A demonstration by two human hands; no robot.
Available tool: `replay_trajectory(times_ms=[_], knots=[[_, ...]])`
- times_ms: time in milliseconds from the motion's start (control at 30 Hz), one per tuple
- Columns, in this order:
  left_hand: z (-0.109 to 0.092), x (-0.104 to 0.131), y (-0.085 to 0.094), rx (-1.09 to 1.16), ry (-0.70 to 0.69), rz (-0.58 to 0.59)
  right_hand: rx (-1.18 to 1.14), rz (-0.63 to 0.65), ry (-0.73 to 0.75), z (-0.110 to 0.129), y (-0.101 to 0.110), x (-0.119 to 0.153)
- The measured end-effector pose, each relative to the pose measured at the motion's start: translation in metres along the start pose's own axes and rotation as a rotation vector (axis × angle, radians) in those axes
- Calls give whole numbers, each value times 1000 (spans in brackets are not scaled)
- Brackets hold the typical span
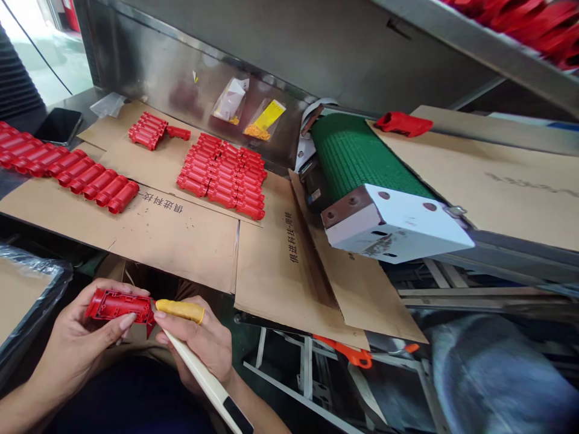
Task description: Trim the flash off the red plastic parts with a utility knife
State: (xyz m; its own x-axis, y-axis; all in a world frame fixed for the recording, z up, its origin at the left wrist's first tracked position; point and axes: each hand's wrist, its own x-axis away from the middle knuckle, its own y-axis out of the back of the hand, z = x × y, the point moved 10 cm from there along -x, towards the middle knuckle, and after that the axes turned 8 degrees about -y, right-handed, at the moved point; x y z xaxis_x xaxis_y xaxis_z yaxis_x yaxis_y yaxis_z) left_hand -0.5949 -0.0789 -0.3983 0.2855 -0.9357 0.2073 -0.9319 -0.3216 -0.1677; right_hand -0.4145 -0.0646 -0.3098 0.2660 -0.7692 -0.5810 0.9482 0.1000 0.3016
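My left hand [97, 337] is closed around a red plastic housing half [120, 305], its hollow, ribbed inside facing up. In my right hand [203, 340] is a long white-handled tool [196, 367] with a dark patch near its rear end. The tool's front end meets the right end of the housing; its tip is hidden by my fingers, so its kind cannot be told. A yellow finger cot [181, 310] covers my right index finger. Both hands are in front of the table edge, above my lap.
Red housings stand in rows on cardboard [190, 247], at left [97, 181] and centre [221, 175]. Behind lie a phone [58, 126] and small plastic bags [265, 120]. A green conveyor belt [362, 150] with a white metal end [398, 226] is at right. Orange-handled scissors [348, 352] hang below.
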Motion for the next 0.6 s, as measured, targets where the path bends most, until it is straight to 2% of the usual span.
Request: replay_trajectory(times_ms=[200, 333, 433, 500, 600], knots=[[2, 0, 1, -25, -19, 5, -7, -9, 25, 2, -1, 2], [-1, 2, 5, -27, -58, -28, -26, 3, -71, -5, -1, 2], [-6, 1, 4, -55, -96, -29, -88, 71, -145, -14, -4, 0], [-3, -1, 1, -17, -69, -5, -46, 117, -86, -11, -5, -1], [3, -8, -8, 140, -22, 69, 169, 201, 100, 4, -11, 1]])
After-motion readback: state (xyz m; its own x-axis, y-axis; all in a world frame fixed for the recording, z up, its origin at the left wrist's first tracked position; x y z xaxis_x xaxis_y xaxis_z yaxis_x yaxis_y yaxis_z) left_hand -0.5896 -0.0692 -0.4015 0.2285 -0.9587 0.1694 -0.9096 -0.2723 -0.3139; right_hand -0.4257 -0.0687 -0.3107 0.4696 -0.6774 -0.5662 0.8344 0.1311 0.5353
